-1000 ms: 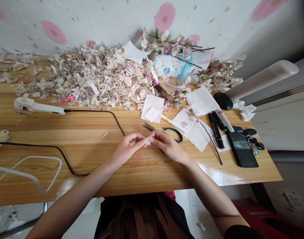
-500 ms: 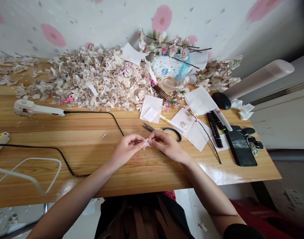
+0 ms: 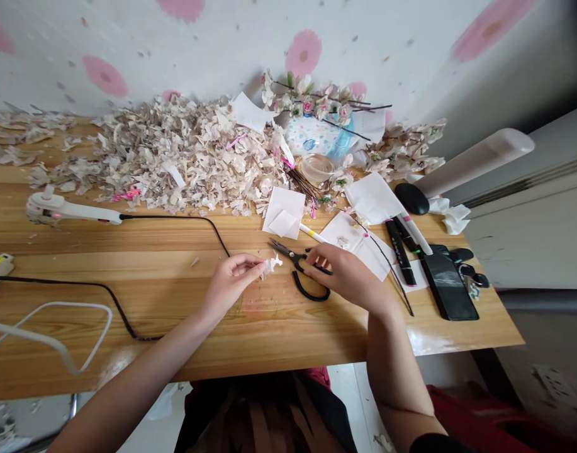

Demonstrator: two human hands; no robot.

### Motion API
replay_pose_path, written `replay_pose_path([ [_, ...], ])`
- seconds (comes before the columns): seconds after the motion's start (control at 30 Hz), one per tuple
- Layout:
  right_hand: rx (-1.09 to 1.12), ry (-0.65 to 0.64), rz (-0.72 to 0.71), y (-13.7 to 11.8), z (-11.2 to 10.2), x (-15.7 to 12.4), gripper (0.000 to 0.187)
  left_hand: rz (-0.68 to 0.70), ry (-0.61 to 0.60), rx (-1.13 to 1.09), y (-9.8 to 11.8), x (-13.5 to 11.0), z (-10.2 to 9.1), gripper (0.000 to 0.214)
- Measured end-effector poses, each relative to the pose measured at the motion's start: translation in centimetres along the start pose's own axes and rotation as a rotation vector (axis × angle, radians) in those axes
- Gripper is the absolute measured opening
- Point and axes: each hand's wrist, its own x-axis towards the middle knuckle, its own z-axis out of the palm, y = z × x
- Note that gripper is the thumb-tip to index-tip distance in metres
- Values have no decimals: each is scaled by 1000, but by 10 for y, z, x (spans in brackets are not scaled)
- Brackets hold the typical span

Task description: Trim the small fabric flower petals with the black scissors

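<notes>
In the head view, the 2 hands have come apart. The left hand (image 3: 229,286) pinches a small white paper bloom (image 3: 270,265) tight. The right hand (image 3: 345,275) let go of it and now lies on the black-handled scissors (image 3: 292,258). You cannot tell if its fingers grip them.

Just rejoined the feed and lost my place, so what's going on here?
A person is working at a wooden table with bare hands. Their left hand pinches a scrap of white tissue between fingertips, and their right hand lies on black-handled scissors. Beyond the hands sit a heap of pale paper petals and artificial blossom sprigs.
</notes>
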Motion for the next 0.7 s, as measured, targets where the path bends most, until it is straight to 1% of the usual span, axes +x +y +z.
replay_pose_path([
  [0.1,-214,-79,40,5,0,-6,17,3,71,-49,-1,2,-1,25],
  [0.17,-284,-76,83,3,5,-7,22,0,92,-76,-2,2,-2,25],
  [0.3,-379,-61,160,-10,14,-4,27,-1,109,-121,0,2,-3,24],
  [0.4,-501,-50,189,-19,21,-1,28,-13,115,-165,4,0,-2,26],
  [0.47,-538,-38,193,-21,26,0,27,-28,102,-198,7,-1,-1,28],
  [0.53,-511,-24,202,-19,29,-1,26,-35,81,-221,8,-2,-1,30],
  [0.6,-427,26,235,-16,28,-3,26,-24,70,-229,8,-2,-1,31],
  [0.67,-245,140,266,-12,25,-6,28,1,70,-239,7,-3,-2,30],
  [0.7,-103,207,276,-10,24,-8,28,13,72,-246,7,-3,-2,30],
])
